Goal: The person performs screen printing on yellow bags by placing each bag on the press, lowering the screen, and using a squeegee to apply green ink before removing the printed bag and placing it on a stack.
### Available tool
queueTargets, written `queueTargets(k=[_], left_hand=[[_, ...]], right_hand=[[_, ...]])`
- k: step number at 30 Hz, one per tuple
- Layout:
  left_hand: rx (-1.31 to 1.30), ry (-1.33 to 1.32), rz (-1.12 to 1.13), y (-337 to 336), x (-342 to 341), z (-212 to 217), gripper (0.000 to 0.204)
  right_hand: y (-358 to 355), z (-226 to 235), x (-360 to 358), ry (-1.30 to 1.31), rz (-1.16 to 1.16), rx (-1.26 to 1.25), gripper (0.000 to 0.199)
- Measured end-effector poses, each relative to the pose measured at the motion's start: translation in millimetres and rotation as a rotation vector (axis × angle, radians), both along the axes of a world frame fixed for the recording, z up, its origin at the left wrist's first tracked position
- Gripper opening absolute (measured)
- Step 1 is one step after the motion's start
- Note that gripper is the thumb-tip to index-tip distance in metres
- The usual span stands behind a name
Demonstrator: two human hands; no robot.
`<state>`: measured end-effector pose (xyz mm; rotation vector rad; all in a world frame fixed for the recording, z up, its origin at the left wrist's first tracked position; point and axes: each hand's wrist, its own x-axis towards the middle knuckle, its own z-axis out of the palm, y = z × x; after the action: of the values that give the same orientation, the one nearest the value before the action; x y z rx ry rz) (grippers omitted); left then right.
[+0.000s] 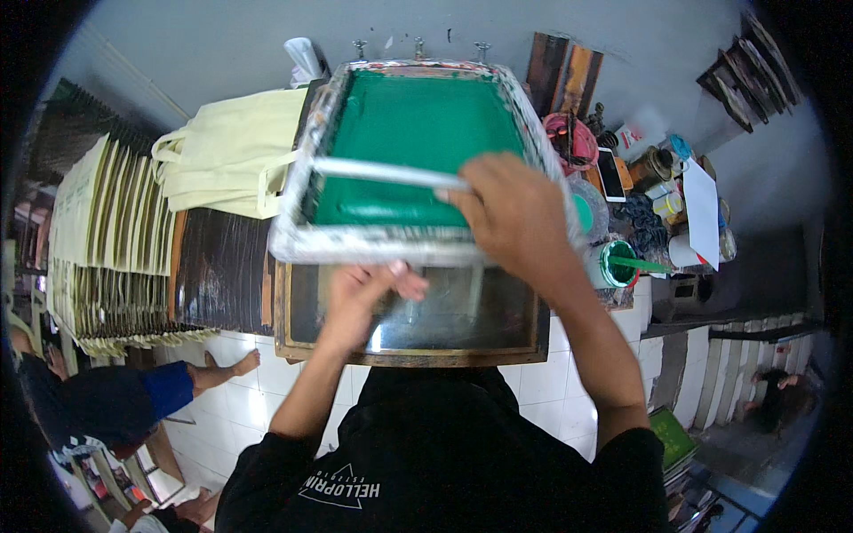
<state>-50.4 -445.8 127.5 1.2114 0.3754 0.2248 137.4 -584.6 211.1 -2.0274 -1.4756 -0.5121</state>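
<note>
A printing screen [391,242] in a whitish, stained frame stands above the near part of a glass-topped table [453,311], with green ink [426,111] spread over its mesh. My right hand [515,209] is closed on the right end of a long pale squeegee [386,171], which lies across the inked mesh. Just below the near edge of the frame is my left hand [373,289], slightly blurred. Its fingers are apart, with nothing seen in them; whether it touches the frame I cannot tell.
Cream cloth bags [235,133] lie stacked at the left, beside a rack of hanging bags [111,213]. To the right are an ink tub [613,264] with a green stick, a phone [610,174] and a pink basket [571,140]. Another person's leg [213,377] shows at lower left.
</note>
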Motion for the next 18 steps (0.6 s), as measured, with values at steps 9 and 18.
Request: queueTargets(k=[9,18], left_hand=[[-0.203,0.313,-0.003,-22,-21,-77,0.027],[-0.172,0.289,-0.038,-19,-22,-77,0.026]], right_hand=[[5,-97,-3,0.092,0.033,-0.233,0.024],[-7,-71,-29,0.203,0.096,-0.370,0.021]])
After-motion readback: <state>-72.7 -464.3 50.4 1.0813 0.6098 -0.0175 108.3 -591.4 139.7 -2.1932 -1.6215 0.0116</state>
